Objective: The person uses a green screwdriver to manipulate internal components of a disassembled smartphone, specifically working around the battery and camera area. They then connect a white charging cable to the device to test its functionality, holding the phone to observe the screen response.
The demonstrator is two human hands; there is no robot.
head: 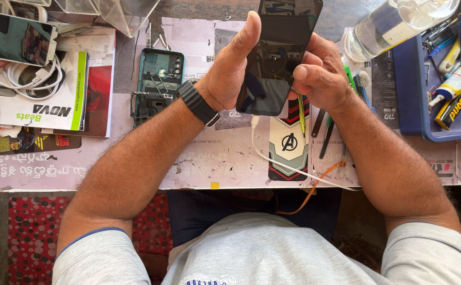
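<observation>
You hold the dark smartphone [274,63] upright between both hands, your left hand [230,68] clasping its left edge with the thumb raised and your right hand [320,74] gripping its right edge, a white cable [272,158] trailing from its lower end and a teal phone frame [159,79] lying left of your left wrist.

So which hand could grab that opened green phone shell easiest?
Probably the left hand: the phone shell lies just beside its wrist. The right hand sits on the far side of the dark phone.
</observation>
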